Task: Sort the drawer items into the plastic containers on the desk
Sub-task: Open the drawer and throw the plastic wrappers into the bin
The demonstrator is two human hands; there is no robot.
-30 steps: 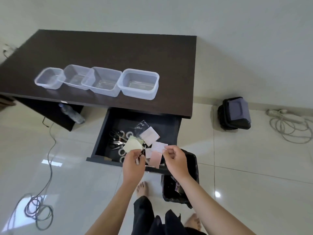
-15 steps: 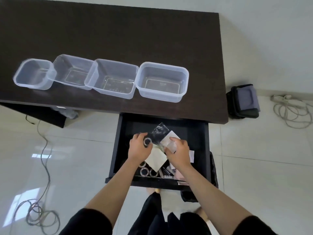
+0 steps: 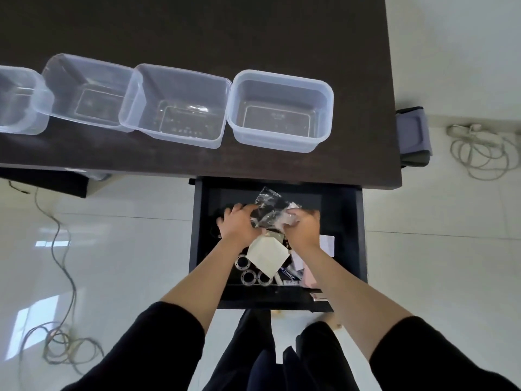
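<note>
Four clear containers (image 3: 280, 110) line your desk's (image 3: 197, 29) front edge. Below, inside the open drawer (image 3: 349, 221), your left hand (image 3: 239, 224) and right hand (image 3: 303, 225) curl their fingers around a crinkled clear plastic bag (image 3: 267, 208), bunched between them near the drawer's back wall.

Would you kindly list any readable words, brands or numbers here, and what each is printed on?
White lettering on a dark blue packet in the drawer: too blurred to read reliably.
Moulded marks in the bases of the plastic containers: too small to read.
Nothing else carries legible text.
</note>
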